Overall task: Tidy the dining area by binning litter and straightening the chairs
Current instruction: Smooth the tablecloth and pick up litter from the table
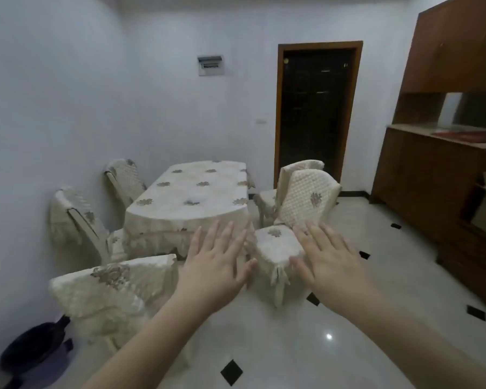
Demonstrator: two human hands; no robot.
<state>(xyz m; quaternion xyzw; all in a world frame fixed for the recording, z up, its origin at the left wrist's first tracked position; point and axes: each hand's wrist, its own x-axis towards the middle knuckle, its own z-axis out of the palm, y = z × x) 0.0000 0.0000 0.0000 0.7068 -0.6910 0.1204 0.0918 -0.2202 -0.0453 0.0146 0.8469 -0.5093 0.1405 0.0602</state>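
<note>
A dining table (191, 192) under a cream flowered cloth stands ahead of me. Cream-covered chairs surround it: two on the left (76, 220) (124, 178), one at the near end (115, 287) with its back toward me, and two on the right (306, 197) (298, 167). The nearer right chair is turned at an angle, its seat (275, 248) pointing toward me. My left hand (216, 265) and my right hand (326, 259) are stretched out in front of me, fingers straight and spread, holding nothing. A small white crumpled item (193, 198) lies on the tabletop.
A bin with a dark liner (37, 352) stands at the lower left by the wall. A wooden cabinet with a counter (438, 175) lines the right side. A dark doorway (317, 113) is behind the table. The floor is glossy white tile with black diamonds (231, 372).
</note>
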